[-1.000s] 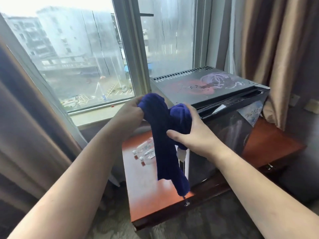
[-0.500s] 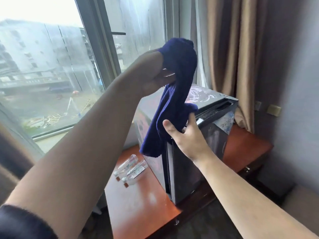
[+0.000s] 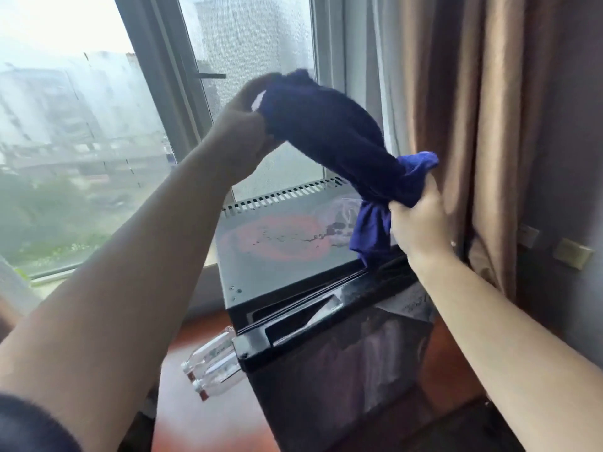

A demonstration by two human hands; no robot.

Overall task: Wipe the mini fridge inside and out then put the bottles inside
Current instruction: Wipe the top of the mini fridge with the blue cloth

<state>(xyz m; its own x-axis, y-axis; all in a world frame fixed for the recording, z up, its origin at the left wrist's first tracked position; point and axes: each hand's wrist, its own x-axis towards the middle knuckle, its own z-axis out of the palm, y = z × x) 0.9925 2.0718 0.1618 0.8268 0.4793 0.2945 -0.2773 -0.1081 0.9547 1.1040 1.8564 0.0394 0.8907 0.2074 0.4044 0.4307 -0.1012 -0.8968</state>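
A dark blue cloth [image 3: 329, 132] is stretched in the air above the black mini fridge [image 3: 326, 353]. My left hand [image 3: 243, 128] grips its upper end, raised before the window. My right hand [image 3: 416, 220] grips its lower end over the fridge's back right corner, and a loose tail hangs down to the fridge top [image 3: 277, 252], which bears a faded red and white picture. The fridge door is closed. Clear plastic bottles [image 3: 212, 363] with red caps lie on the red-brown table [image 3: 208, 419], left of the fridge and partly hidden by it.
A large window [image 3: 81, 141] with a grey frame fills the left and centre. Brown curtains [image 3: 473, 125] hang close behind the fridge on the right. A wall plate [image 3: 572, 254] sits on the grey wall at the right.
My right hand has moved up and right, gripping the cloth's lower end and pulling it out sideways. My left hand still holds the top end high. My view has come closer over the fridge.
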